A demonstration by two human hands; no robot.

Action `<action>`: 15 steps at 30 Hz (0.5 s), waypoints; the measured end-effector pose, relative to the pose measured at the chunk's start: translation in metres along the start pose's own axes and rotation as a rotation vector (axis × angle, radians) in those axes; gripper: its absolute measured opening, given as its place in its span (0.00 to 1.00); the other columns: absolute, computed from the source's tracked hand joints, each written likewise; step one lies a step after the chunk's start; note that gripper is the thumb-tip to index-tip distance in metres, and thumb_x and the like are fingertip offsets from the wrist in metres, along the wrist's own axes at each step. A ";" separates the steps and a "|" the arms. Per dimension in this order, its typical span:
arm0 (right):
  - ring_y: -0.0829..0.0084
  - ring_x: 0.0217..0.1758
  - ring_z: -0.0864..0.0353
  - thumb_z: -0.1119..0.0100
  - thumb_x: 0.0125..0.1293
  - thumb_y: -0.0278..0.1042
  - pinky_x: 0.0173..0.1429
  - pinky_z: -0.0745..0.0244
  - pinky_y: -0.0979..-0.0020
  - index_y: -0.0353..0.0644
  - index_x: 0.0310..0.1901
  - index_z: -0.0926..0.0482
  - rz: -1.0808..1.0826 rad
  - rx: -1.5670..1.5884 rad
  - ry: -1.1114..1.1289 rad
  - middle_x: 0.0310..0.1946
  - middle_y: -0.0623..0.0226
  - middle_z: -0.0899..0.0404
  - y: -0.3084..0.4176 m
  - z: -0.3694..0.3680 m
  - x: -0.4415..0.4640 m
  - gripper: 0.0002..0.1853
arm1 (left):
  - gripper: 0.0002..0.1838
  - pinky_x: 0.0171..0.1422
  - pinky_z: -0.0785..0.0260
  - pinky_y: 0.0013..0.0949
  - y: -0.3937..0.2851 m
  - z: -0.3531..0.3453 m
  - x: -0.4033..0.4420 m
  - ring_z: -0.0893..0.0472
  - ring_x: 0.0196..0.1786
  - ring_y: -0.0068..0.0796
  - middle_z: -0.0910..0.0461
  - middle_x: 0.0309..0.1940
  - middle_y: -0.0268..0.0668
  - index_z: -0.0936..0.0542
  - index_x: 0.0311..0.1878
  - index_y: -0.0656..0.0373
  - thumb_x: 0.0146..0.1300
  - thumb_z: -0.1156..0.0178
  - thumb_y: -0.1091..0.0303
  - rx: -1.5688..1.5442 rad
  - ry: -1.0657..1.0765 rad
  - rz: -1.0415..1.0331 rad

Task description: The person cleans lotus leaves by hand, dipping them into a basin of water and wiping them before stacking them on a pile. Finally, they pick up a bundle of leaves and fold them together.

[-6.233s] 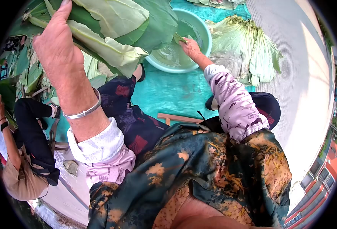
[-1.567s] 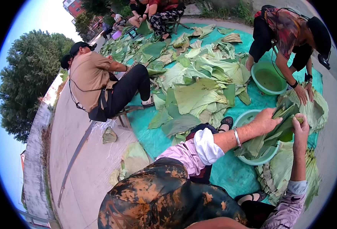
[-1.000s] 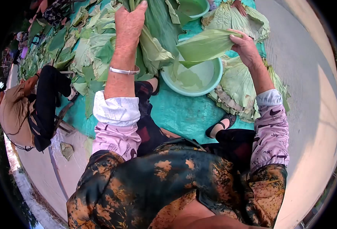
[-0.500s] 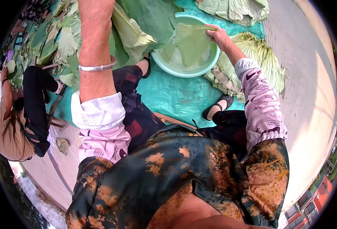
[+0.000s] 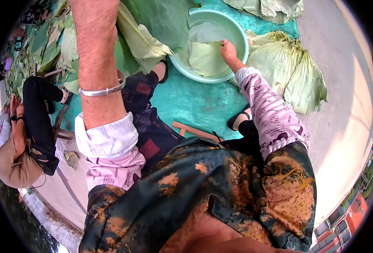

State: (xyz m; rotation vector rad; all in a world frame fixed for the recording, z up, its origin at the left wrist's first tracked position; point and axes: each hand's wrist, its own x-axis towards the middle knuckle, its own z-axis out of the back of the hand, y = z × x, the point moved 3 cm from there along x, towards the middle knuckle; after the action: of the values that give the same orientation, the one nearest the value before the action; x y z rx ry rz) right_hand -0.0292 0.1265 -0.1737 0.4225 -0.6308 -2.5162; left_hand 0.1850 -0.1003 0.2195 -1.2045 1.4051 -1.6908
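In the head view, my right hand [image 5: 228, 51] is closed on the edge of a pale green leaf piece [image 5: 205, 59] inside a light green plastic basin [image 5: 242, 42]. The leaf piece hangs down within the basin and appears to touch the whitish liquid or film at its bottom. My left arm, with a silver bangle, reaches up to the top edge, where only the back of my left hand [image 5: 95, 17] shows; its fingers are cut off. Beside it, a large green leaf [image 5: 163, 21] with a paler folded edge [image 5: 142, 42] overhangs the basin's left rim.
A pile of large pale leaves [image 5: 287, 63] lies right of the basin, with more leaves [image 5: 275, 8] behind. The teal sheet [image 5: 203, 105] covers the ground. A wooden stool [image 5: 190, 128] shows below me. Another person [image 5: 19, 160] sits at left, near many leaves [image 5: 47, 42].
My right hand has moved down and left, lowering the leaf piece further into the basin. The left arm has shifted slightly left. The person at left has brought their hands together.
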 end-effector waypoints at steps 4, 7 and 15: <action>0.53 0.48 0.24 0.50 0.57 0.30 0.53 0.30 0.60 0.43 0.47 0.23 -0.012 -0.020 0.082 0.42 0.50 0.22 0.006 -0.014 -0.010 0.15 | 0.17 0.34 0.28 0.28 -0.007 -0.001 -0.005 0.22 0.30 0.26 0.20 0.32 0.39 0.22 0.43 0.70 0.56 0.37 0.65 0.038 0.015 -0.006; 0.52 0.47 0.23 0.50 0.57 0.31 0.53 0.29 0.60 0.43 0.48 0.23 -0.046 -0.032 0.095 0.41 0.50 0.22 0.009 -0.019 -0.015 0.16 | 0.17 0.35 0.28 0.28 -0.007 -0.003 -0.007 0.22 0.30 0.26 0.20 0.33 0.39 0.22 0.44 0.70 0.56 0.37 0.65 0.042 0.022 -0.048; 0.53 0.43 0.21 0.48 0.57 0.31 0.49 0.27 0.61 0.44 0.47 0.22 -0.068 0.068 0.091 0.38 0.51 0.20 0.005 -0.011 0.001 0.15 | 0.15 0.36 0.29 0.27 -0.006 -0.008 -0.008 0.22 0.31 0.25 0.20 0.33 0.38 0.23 0.44 0.69 0.57 0.39 0.67 -0.077 0.054 -0.096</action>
State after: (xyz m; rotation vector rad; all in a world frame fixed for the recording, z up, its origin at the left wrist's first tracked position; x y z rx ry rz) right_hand -0.0238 0.1187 -0.1807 0.5893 -0.6783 -2.5283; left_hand 0.1808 -0.0886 0.2230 -1.2965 1.4779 -1.7608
